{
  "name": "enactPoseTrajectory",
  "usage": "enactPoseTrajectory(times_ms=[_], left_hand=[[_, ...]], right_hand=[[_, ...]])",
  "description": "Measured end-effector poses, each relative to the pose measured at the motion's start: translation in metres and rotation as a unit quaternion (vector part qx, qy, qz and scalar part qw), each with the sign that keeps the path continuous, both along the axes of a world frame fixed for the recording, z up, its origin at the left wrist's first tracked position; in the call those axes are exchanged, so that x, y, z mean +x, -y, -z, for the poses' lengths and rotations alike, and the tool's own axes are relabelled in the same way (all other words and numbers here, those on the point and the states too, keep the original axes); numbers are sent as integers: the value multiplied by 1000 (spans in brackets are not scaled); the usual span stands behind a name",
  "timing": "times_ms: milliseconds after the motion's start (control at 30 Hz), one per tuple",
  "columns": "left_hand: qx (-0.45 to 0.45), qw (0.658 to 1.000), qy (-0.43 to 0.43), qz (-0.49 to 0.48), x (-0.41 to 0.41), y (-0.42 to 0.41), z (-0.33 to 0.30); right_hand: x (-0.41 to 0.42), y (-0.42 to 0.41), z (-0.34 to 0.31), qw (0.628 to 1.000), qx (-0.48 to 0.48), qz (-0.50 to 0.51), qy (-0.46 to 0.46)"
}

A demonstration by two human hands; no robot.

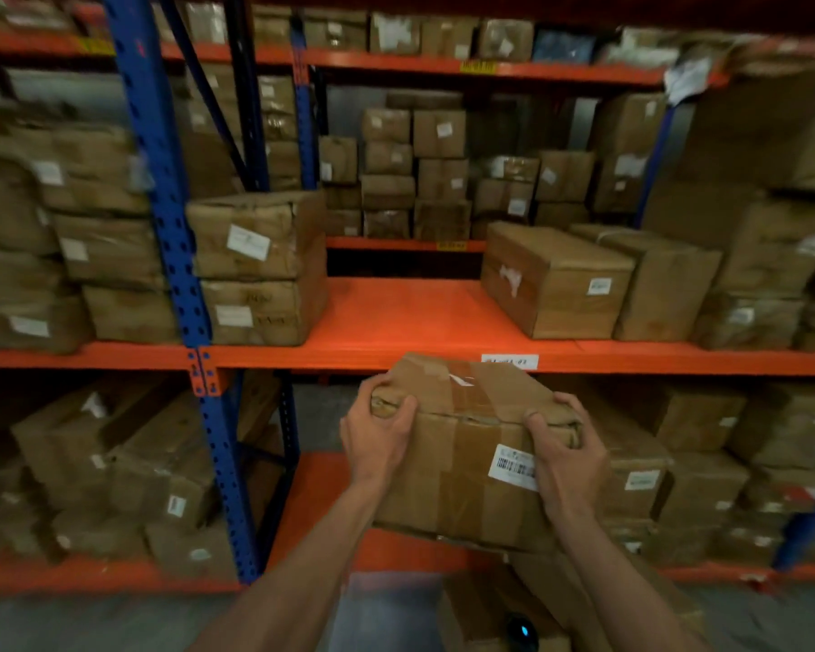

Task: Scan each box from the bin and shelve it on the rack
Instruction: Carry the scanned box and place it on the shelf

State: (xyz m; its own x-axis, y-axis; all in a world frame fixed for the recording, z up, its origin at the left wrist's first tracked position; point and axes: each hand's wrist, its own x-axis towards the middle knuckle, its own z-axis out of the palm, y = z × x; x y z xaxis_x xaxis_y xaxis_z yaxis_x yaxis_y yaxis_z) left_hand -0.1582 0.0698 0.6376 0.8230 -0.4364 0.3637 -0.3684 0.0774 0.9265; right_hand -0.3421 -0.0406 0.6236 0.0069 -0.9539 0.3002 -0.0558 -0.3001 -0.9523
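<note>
Head view: both hands hold a taped cardboard box (467,444) at lower centre, just below the orange shelf (396,322). The left hand (377,440) grips its left top corner; the right hand (568,456) curls over its right edge, beside a barcode label (514,465).

Brown cardboard box (471,444), creased and banded with tape, white barcode label (514,465) on its near face; held tilted in the air, just below the front edge of the orange rack shelf (396,317), which carries other boxes.
</note>
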Motion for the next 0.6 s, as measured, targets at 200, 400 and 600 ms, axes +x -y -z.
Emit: enactPoseTrajectory(times_ms=[200,400,600], left_hand=[[-59,997,48,-8,20,-16,-80],[-102,990,94,-30,63,8,-142],[-125,983,120,-62,117,51,-178]], right_hand=[[21,-20,-83,998,-47,4,29],[67,11,-146,992,-103,-31,58],[124,60,-179,984,-149,-60,82]])
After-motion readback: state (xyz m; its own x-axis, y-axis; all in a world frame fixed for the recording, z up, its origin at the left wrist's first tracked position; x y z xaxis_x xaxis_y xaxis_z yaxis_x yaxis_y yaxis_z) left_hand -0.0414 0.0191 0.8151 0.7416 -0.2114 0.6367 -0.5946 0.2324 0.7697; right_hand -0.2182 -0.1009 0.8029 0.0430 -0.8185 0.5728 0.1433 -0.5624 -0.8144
